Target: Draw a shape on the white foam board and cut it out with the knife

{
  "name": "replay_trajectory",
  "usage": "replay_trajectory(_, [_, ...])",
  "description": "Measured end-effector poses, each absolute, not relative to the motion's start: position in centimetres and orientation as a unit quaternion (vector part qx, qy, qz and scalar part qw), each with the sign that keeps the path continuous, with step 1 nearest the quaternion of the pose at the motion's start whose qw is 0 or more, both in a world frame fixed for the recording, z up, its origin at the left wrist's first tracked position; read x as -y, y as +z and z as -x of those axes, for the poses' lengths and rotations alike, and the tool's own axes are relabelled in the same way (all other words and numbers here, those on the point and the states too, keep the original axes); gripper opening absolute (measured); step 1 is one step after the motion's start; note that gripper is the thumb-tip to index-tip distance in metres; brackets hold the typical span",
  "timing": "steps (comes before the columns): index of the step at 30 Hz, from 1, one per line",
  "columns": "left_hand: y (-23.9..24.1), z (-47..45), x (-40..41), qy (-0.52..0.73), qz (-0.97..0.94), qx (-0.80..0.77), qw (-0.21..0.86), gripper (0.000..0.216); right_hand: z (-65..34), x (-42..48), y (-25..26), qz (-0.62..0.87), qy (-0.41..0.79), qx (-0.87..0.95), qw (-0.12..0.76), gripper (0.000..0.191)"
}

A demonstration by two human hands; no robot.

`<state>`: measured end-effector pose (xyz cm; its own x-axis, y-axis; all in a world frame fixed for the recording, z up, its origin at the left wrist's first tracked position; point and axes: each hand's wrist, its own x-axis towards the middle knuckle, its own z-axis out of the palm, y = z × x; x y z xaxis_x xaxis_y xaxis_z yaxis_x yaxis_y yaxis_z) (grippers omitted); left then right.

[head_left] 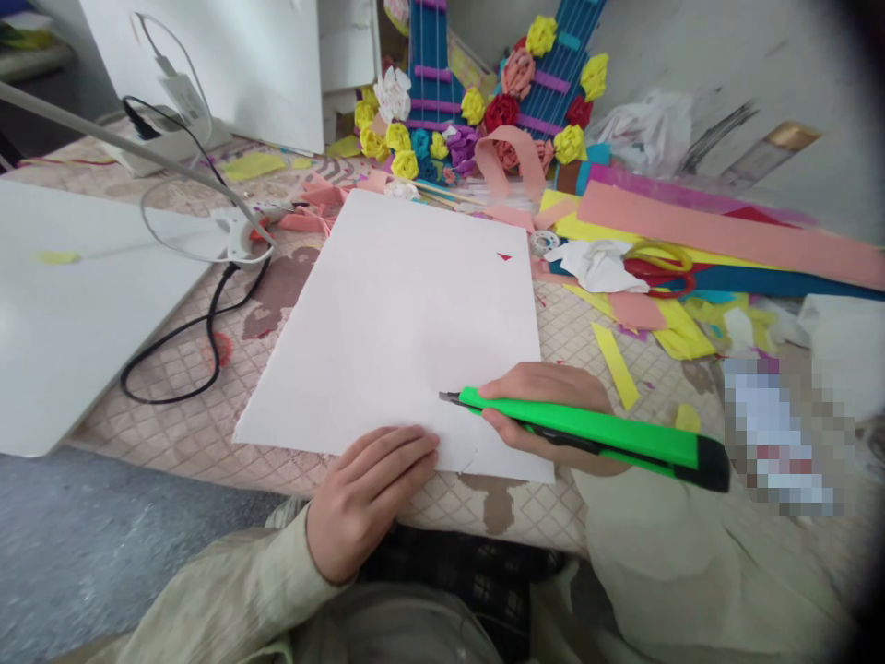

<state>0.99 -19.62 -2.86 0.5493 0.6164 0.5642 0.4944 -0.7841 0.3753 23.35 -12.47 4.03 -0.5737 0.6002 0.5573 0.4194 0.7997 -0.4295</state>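
A large white sheet (401,314) lies flat on the patterned surface in front of me. My left hand (366,493) rests on its near edge, fingers together and pressed flat on the sheet. My right hand (546,406) grips a bright green utility knife (595,433) with a black end cap. The knife's blade tip (448,397) touches the sheet near its lower right part. A short cut shows at the sheet's near edge between the two hands.
Coloured paper strips (719,235), red-handled scissors (656,267) and crumpled white paper (598,263) lie at the right. A blue structure with paper flowers (477,101) stands behind. A glue gun (241,231) with black cable (180,360) and a white board (69,314) sit at the left.
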Motion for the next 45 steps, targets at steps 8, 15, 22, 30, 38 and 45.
replay_trajectory(8, [-2.8,-1.1,19.6,0.357,-0.872,-0.323,0.089,0.029,-23.3,12.5,4.0,0.287,0.123,0.880,0.357,0.007])
replay_trajectory(15, [-2.6,-1.1,19.6,0.358,-0.866,-0.336,0.093,0.029,-23.4,12.4,3.7,0.282,0.133,0.881,0.356,0.009])
replay_trajectory(22, [-3.0,-1.0,19.6,0.353,-0.873,-0.326,0.083,0.030,-23.8,12.3,3.5,0.272,0.146,0.886,0.346,0.012])
replay_trajectory(30, [-2.5,-1.2,19.7,0.353,-0.865,-0.345,0.089,0.029,-24.2,12.3,3.8,0.272,0.147,0.897,0.316,0.012])
replay_trajectory(38, [-2.8,-1.3,19.7,0.349,-0.864,-0.353,0.088,0.032,-24.4,12.4,3.9,0.269,0.142,0.901,0.308,0.013])
replay_trajectory(45, [-2.5,-1.4,19.5,0.356,-0.863,-0.346,0.093,0.031,-24.9,12.3,4.9,0.277,0.157,0.908,0.271,0.011])
